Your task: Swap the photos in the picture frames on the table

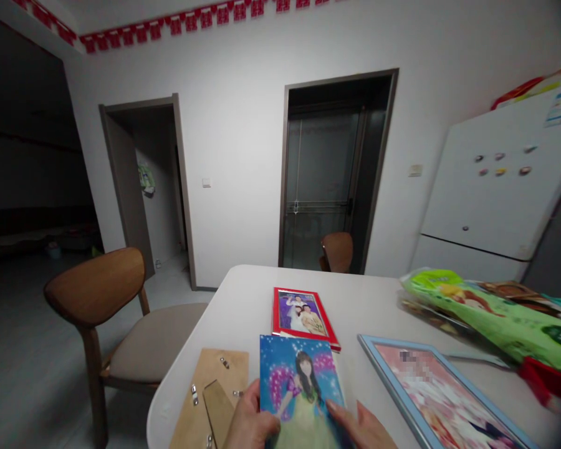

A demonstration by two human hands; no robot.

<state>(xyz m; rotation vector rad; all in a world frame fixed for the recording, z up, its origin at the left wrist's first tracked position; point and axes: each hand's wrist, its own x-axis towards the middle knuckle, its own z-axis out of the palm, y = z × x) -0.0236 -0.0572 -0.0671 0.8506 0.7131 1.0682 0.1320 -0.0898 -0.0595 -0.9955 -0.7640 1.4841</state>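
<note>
Both my hands grip a blue photo print (303,386) above the near part of the table. It pictures a figure in a green dress with pink wings. My left hand (252,418) closes on its left edge, thumb on the front. My right hand (359,427) pinches the right side, thumb also on the front. Just beyond the print lies a red picture frame (330,327) with a group photo in it. To the left is a brown frame backing board (231,362) with metal clips and a stand leg. A light blue picture frame (388,377) lies on the right.
A green package (505,318) and a red object (542,380) are on the white table's (369,299) right side. A wooden chair (103,287) stands at left, another chair (339,249) behind the far edge. A white fridge (490,193) is at the back right.
</note>
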